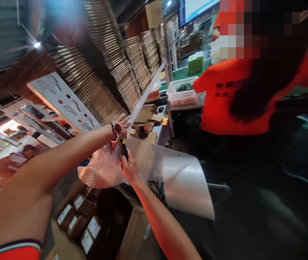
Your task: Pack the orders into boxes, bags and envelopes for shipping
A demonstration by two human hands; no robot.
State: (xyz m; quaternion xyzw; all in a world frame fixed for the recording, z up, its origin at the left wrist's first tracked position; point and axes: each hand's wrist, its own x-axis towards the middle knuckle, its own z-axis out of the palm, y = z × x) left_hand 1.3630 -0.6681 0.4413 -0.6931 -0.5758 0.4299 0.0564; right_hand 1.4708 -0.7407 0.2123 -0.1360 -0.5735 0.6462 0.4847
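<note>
My right hand is closed around a utility knife with a black and yellow body, tilted up toward my other hand. My left hand, wearing a watch at the wrist, reaches over the far side of the bubble wrap with its fingers spread. Part of that hand is hidden behind the wrist. The clear wrap spreads beneath both hands, and its loose end curls down to the right. The knife's tip is too small to make out.
Stacks of flattened cardboard fill a metal shelf beyond my hands. Below stands an open carton with several labelled boxes. A co-worker in an orange shirt is at the right, near a white basket.
</note>
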